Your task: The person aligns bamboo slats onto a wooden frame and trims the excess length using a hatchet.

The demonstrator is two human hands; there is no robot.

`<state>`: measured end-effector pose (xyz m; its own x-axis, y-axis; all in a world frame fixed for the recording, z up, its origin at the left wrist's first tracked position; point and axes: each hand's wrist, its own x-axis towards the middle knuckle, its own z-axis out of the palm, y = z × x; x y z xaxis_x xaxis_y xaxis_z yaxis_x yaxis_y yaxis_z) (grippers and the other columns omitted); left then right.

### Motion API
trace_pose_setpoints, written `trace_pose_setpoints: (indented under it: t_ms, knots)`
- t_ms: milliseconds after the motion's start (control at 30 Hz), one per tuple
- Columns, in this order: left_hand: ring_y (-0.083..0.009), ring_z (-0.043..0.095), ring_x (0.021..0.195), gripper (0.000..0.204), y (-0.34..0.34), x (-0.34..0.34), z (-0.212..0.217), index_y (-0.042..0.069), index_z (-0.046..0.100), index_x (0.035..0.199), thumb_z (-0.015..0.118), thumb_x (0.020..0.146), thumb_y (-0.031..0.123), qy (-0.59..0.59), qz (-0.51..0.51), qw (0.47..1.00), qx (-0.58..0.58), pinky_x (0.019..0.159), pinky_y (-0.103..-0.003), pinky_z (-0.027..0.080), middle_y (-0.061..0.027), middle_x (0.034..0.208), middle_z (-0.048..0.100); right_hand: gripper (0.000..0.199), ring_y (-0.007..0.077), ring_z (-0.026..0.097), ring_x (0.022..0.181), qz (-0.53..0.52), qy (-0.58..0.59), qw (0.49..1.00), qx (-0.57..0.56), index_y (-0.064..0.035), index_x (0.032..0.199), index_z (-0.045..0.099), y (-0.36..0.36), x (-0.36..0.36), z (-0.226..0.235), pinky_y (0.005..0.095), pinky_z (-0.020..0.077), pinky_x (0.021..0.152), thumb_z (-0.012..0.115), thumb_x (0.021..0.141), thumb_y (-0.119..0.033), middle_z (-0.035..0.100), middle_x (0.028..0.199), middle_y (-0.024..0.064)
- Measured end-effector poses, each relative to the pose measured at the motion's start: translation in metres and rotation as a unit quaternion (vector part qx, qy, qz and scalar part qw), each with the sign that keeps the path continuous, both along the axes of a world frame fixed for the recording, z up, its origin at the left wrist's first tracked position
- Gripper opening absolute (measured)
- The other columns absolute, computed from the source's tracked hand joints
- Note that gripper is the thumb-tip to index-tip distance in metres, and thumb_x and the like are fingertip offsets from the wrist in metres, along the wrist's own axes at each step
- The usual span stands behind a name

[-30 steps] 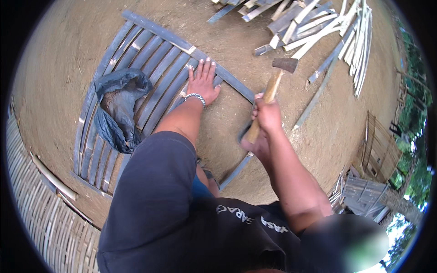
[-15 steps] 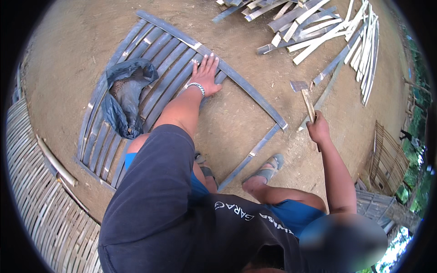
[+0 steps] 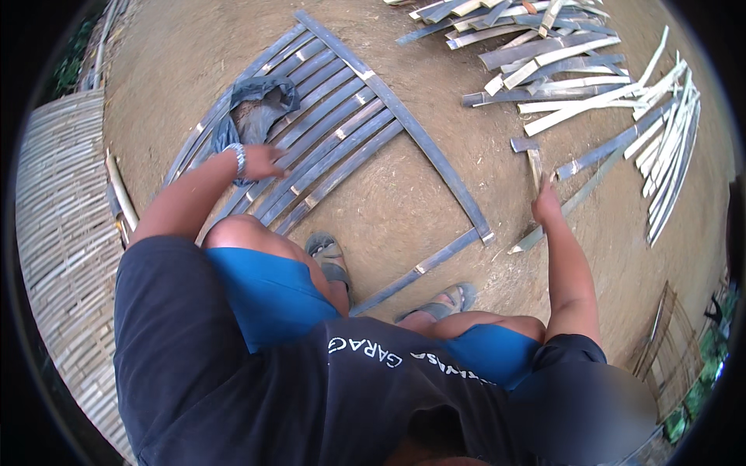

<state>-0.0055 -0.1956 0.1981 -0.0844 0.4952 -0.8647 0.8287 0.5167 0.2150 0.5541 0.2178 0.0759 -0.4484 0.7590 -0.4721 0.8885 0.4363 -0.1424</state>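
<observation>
In my right hand (image 3: 546, 203) is a hatchet (image 3: 535, 165), its fingers closed round the wooden handle with the dark metal head pointing away from me. My left hand (image 3: 263, 161) hovers over the slats just below a dark plastic bag (image 3: 289, 92), slightly blurred, its fingers apart and holding nothing I can see. The bag gapes open and shows brownish contents too small to name. It rests on a frame of dark split-bamboo slats (image 3: 342, 133), which lies on the ground. A long crosspiece (image 3: 423, 147) runs along the frame's far right side.
Several loose split-bamboo strips (image 3: 575, 74) are piled at the far right, with pale ones (image 3: 668, 159) fanned out beside them. A single strip (image 3: 423, 268) lies between my sandalled feet. Woven slatting (image 3: 66, 210) stretches along the left. A lattice panel (image 3: 672, 342) stands at the right.
My left hand has lifted off the frame's crosspiece and moved left toward the plastic bag. The hatchet remains in my right hand. My view has shifted, showing more of the strip pile.
</observation>
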Motion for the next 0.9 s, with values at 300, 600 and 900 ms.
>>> trace_pose_setpoints:
  t_ms: [300,600,900]
  knots:
    - [-0.0403,0.058,0.132,0.089,-0.281,0.136,-0.044,0.001,0.047,0.152,0.069,0.087,0.057,0.072,0.27,0.957,-0.084,0.112,-0.042,0.044,-0.0286,0.141,0.06,0.081,0.0441,0.051,0.134,0.141,-0.006,0.986,-0.09,-0.0055,0.152,0.043,0.003,0.017,0.03,0.0457,0.0438,0.114,0.081,0.082,-0.019,0.051,0.144,0.0274]
    - [-0.0398,0.058,0.132,0.087,-0.322,0.284,0.016,0.002,0.047,0.152,0.069,0.087,0.055,0.043,0.407,0.909,-0.074,0.112,-0.042,0.044,-0.0279,0.141,0.06,0.07,0.0401,0.062,0.123,0.28,-0.012,0.951,-0.131,-0.0049,0.147,0.051,0.045,-0.049,0.069,0.0453,0.0498,0.106,0.078,0.085,-0.024,0.065,0.13,0.0249]
    - [-0.0394,0.058,0.132,0.085,-0.354,0.327,-0.045,0.002,0.048,0.152,0.068,0.088,0.054,-0.033,0.472,0.88,0.039,0.112,-0.042,0.045,-0.0273,0.142,0.059,0.062,0.038,0.069,0.111,0.294,0.042,0.949,-0.103,-0.0019,0.142,0.055,0.03,-0.144,0.089,0.0433,0.053,0.099,0.076,0.088,-0.024,0.071,0.121,0.0227]
